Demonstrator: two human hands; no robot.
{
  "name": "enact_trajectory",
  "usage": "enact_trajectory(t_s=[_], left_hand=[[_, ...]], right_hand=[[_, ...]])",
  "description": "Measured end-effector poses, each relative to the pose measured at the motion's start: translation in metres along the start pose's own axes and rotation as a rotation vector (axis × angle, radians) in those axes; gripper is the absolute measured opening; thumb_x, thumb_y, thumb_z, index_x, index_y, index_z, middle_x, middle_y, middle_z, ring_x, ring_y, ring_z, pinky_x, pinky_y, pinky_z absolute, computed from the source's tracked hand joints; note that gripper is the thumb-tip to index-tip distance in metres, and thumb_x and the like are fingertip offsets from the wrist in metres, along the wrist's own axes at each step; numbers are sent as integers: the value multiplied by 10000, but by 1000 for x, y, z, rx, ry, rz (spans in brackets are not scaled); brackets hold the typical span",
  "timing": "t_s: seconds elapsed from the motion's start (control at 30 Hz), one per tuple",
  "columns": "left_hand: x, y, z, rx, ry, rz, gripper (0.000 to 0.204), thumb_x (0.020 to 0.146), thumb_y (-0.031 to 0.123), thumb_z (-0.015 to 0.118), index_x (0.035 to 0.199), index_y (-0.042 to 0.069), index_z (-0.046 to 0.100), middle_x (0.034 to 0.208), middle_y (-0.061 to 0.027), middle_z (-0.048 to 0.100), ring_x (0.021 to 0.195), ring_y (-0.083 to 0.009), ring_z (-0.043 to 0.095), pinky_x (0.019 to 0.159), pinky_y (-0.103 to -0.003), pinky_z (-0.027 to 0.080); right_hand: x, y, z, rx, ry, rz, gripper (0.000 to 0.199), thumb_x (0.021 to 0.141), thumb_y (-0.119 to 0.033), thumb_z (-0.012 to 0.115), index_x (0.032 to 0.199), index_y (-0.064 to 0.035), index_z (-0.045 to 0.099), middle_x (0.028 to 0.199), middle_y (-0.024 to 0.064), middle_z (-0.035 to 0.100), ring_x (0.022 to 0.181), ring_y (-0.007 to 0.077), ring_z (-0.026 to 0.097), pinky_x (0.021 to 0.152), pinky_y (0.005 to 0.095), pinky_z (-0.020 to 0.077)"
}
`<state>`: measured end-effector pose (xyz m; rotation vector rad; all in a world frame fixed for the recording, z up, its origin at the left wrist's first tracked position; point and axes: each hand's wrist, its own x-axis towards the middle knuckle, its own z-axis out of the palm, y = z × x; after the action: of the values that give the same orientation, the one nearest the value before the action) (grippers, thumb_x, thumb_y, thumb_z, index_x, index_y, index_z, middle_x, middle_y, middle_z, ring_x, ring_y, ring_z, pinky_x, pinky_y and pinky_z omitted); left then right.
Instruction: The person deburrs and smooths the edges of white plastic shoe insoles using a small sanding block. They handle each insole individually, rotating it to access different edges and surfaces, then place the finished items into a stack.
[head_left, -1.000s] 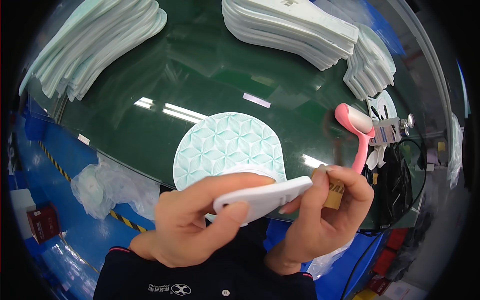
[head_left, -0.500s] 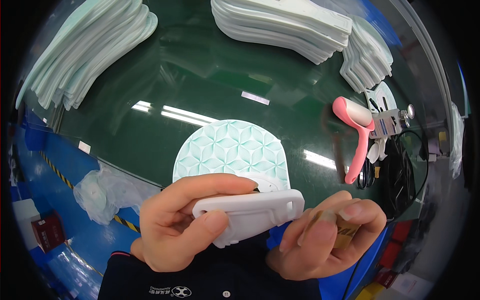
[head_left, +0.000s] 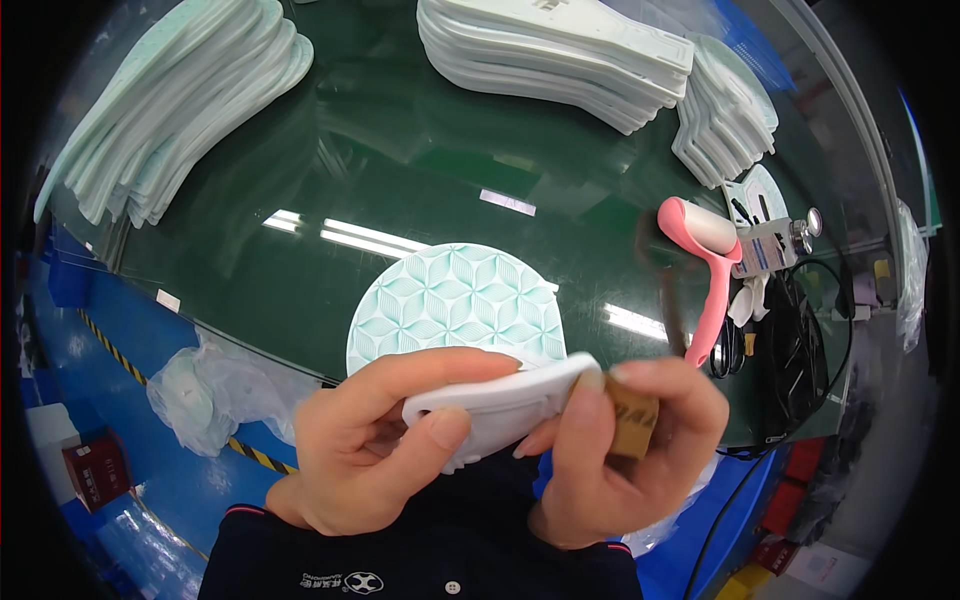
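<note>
Close in front of me is a white moulded plastic panel; its far part has a rounded face with a pale green flower pattern over the green table. My left hand grips the panel's near left side, thumb on the near face and fingers over the top. My right hand pinches a small folded piece of brown sandpaper with dark print on its back. Its thumb and fingertips meet the panel's right corner, where they hide the edge.
Stacks of similar white panels stand at the far left, far middle and far right. On the right lie a pink lint roller, a clear pump bottle and a black bag. A plastic bag is beyond the table's left edge.
My right hand has moved left and up, bringing the sandpaper from beside the panel to its right corner. The panel's right end has tilted upward. My left hand keeps its grip.
</note>
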<state>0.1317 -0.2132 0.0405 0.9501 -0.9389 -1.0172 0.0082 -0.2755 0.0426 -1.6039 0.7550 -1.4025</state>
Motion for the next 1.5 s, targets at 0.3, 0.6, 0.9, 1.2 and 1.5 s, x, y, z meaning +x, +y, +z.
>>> enact_trajectory(t_s=[0.3, 0.6, 0.9, 1.2, 1.5], left_hand=[[4, 4, 4, 61, 40, -29, 271, 815, 11, 452, 1074, -70, 464, 1003, -137, 550, 879, -136, 547, 736, -225, 443], [19, 24, -13, 490, -336, -111, 265, 744, 131, 611, 933, -23, 506, 732, -80, 614, 624, -123, 609, 570, -201, 457], [22, 9, -28, 302, -24, -161, 321, 851, 183, 414, 1039, -75, 449, 715, -122, 579, 517, -171, 571, 494, -258, 477], [35, 43, 2, 110, 357, 360, 500, 793, 279, 437, 1104, -111, 399, 1001, -224, 530, 877, -269, 559, 682, -341, 494], [5, -4, 6, 47, 54, -176, 543, 682, -22, 592, 1164, -41, 342, 1032, -167, 522, 968, -240, 529, 829, -329, 419]], right_hand=[[15, 18, 2, -22, 269, -57, 238, 776, 26, 514, 990, 13, 410, 893, 75, 460, 664, 67, 470, 564, 170, 392], [35, 19, 9, -246, 98, -305, 255, 702, 28, 604, 935, -17, 511, 766, 37, 543, 551, 60, 501, 440, 166, 394], [41, 13, -2, -20, 160, -185, 239, 722, 41, 572, 949, 4, 510, 740, 62, 554, 598, 98, 551, 552, 194, 448], [20, 4, -21, 130, 43, -14, 209, 734, 81, 523, 933, 48, 466, 837, 140, 542, 614, 119, 559, 510, 206, 477], [4, -1, -21, 448, 68, 224, 189, 772, -38, 513, 918, 19, 407, 682, 82, 467, 411, 79, 429, 352, 174, 346]])
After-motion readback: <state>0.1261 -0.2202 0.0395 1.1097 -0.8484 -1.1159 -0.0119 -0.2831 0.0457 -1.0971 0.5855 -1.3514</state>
